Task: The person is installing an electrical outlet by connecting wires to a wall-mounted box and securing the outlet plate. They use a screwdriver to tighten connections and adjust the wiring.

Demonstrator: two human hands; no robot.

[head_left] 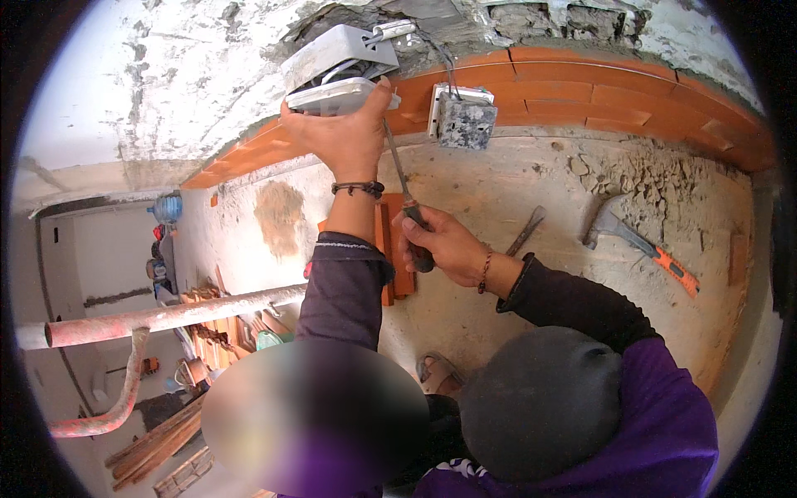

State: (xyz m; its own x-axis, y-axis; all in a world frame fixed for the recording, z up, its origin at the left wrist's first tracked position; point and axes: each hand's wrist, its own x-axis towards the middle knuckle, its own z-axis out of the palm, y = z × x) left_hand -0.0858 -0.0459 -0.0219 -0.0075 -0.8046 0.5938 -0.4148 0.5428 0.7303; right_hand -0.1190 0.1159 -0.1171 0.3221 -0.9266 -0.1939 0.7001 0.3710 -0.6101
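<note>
My left hand [344, 137] is closed on the lower part of a whitish plastic electrical box [342, 54] against the rough wall, thumb at its right edge. The front cover [332, 97] stands apart from the box body at a slant, with wiring in the gap. My right hand [444, 245] grips a screwdriver [419, 217] by its dark handle. Its shaft points up to the right side of the cover; the tip is hard to make out beside my left thumb. To the right, a smaller mortar-spattered box [466, 123] with a white frame hangs on wires.
A claw hammer [643, 241] and a flat chisel [525, 231] lie on the dusty surface at right. Orange bricks [573, 87] line the wall base; another brick [402, 257] lies near my right hand. A paint-worn metal bar [178, 317] crosses at left, above stacked timber [154, 444].
</note>
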